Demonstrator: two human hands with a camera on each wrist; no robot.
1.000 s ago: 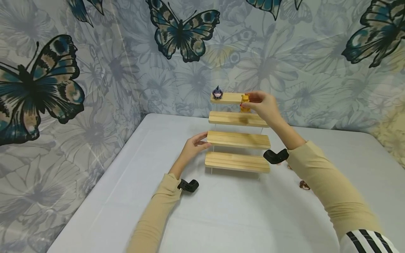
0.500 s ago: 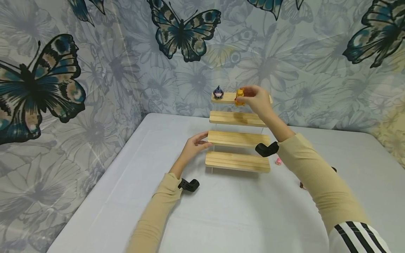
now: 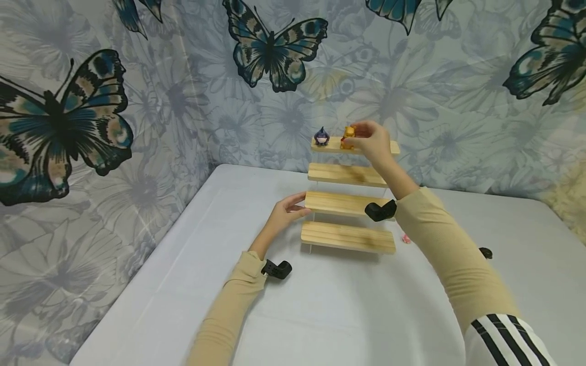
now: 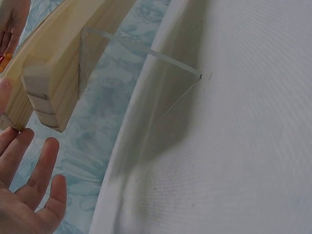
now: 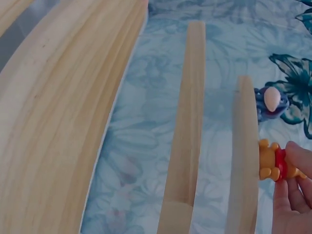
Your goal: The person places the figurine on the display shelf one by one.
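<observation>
A stepped display stand with wooden boards and clear supports stands on the table. My right hand (image 3: 376,146) pinches a yellow bear figurine (image 3: 349,133) in a red shirt between thumb and fingers. In the right wrist view, the bear's feet (image 5: 264,161) meet the top board (image 5: 244,161). Left of it on that board sits a dark blue donkey figurine (image 3: 321,137). My left hand (image 3: 283,217) grips the left end of the second board from the bottom (image 3: 336,202); thumb and fingertips touch its end, the other fingers spread loosely.
A small pink figurine (image 3: 406,238) lies on the white table (image 3: 320,315) right of the stand. A small dark object (image 3: 486,252) shows beyond the right sleeve, which hides part of the table. A butterfly-patterned cloth (image 3: 274,117) hangs behind.
My right hand has carried the bear leftward and up from the top board's front, then back onto the board beside the donkey. The left hand stays at the stand. The head view has shifted slightly.
</observation>
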